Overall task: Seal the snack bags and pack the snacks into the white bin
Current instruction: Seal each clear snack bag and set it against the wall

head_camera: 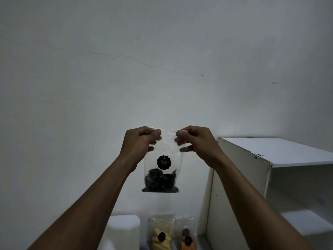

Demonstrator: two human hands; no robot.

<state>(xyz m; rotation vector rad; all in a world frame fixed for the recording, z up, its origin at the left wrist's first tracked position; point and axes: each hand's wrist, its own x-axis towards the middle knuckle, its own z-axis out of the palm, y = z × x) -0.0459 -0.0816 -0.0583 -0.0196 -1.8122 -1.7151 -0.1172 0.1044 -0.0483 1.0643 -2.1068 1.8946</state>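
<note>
Dim, cracked wall [144, 60] backs everything. Left hand [142, 139] and right hand [194, 141] each pinch a top corner of the clear snack bag [163, 170], held aloft. Below, the white bin [124, 230] and two more bags [161, 231] are cut off by the frame edge. A shelf unit [270, 154] stands at the right.

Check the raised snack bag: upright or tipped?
Upright: the bag hangs from left hand and right hand, dark snacks settled at bottom.

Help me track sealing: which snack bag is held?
The dark-snack bag, top pinched between left hand and right hand; the yellow-snack bag and orange-snack bag stand below, untouched.
</note>
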